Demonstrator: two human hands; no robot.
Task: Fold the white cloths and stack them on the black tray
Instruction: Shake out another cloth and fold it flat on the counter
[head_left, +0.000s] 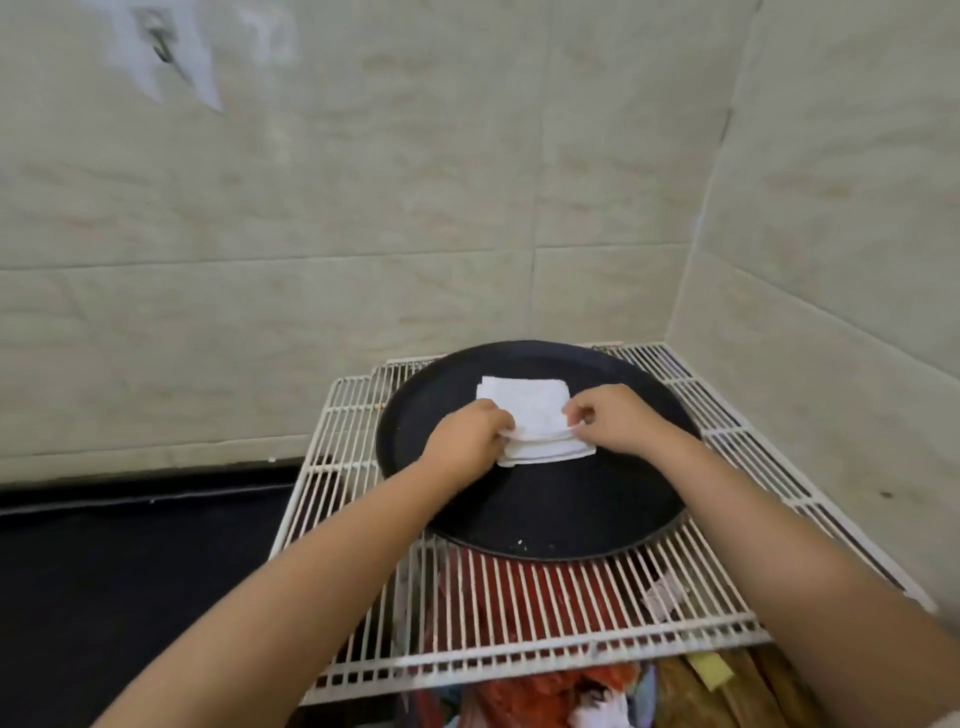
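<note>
Red fabric (524, 691) below rack, 6 o'clock, crumpled, blurred. Rack (613, 618): white coated wire grid, rectangular, parallel bars. Tray (550, 519) on rack: round, black, matte, low rim, few white crumbs near 6 o'clock edge. Cloths (530, 415): white, soft, folded square stack, on tray toward 12 o'clock. Left hand (467, 436) pinches stack's left edge, fingers curled. Right hand (608, 415) pinches right edge. Wall (363, 208): beige marbled tiles, glossy. No readable writing.
</note>
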